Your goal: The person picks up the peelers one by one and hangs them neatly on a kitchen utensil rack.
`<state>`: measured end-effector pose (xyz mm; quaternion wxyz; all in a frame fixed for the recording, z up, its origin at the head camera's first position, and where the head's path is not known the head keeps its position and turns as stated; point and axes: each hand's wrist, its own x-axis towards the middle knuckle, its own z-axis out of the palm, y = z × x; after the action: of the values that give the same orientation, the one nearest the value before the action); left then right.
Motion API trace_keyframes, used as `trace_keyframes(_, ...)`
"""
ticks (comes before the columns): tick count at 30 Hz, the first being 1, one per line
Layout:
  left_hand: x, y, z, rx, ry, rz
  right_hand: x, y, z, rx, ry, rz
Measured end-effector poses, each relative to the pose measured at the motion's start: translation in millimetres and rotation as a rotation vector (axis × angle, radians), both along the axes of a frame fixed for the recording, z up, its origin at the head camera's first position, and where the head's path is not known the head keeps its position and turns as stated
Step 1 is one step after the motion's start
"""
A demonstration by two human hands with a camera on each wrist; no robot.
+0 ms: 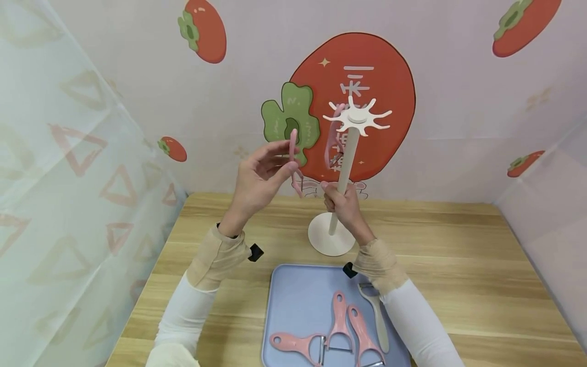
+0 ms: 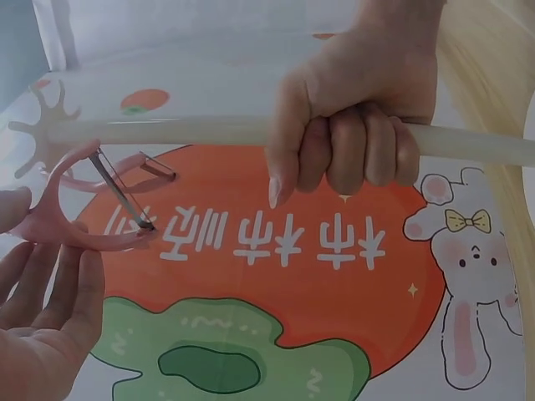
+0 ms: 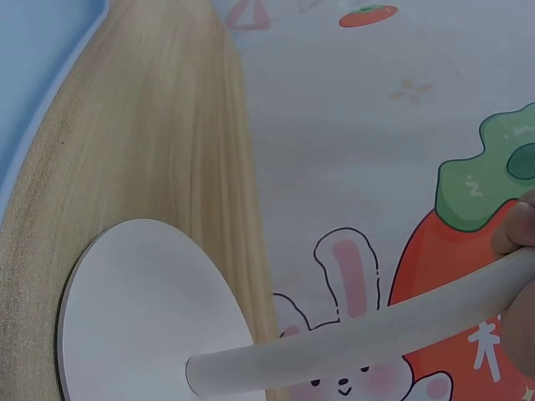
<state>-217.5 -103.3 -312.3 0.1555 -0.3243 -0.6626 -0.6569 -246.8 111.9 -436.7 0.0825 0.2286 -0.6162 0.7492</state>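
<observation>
Peeler (image 2: 53, 215), pink: likely light, stiff; best held by handle (image 1: 293, 140), clear of blade (image 2: 123, 190). Left hand (image 1: 260, 178) pinches it; right hand (image 1: 344, 205) grips stand (image 1: 348, 160).

In the head view, our left forearm (image 1: 188, 306) comes in from seven o'clock and slants toward one; our right forearm (image 1: 416, 311) enters from five and slants toward eleven. Both are sleeved in white and wrapped in beige near the wrists. We hold our left hand (image 1: 257, 178) up at nine o'clock, its thumb aimed at two and set against the bent fingers (image 2: 71, 288) in a pinch. Our right hand (image 1: 348, 206) sits lower, near four o'clock, all four fingers curled into a full grip, its thumb stretched toward ten.
</observation>
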Motion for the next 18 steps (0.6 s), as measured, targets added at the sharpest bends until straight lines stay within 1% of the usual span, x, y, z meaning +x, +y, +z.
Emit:
trace_keyframes(2, -1.9, 1, 1.1, 0.025, -0.002, -0.007, 0.3, 0, 0.0, 0.002, -0.001, -0.001)
trace_keyframes(7, -5.7, 3, 2.6, 0.034, 0.013, -0.019, 0.2, 0, 0.0, 0.010, 0.003, 0.001)
trace_keyframes(13, -6.6, 6, 6.6, 0.046, 0.041, -0.043, -0.8, 1, -1.7, 0.022, 0.010, 0.002)
trace_keyframes(18, -6.2, 9, 11.6, 0.053, 0.064, -0.040, -2.1, 2, -1.4, 0.033, 0.012, 0.005)
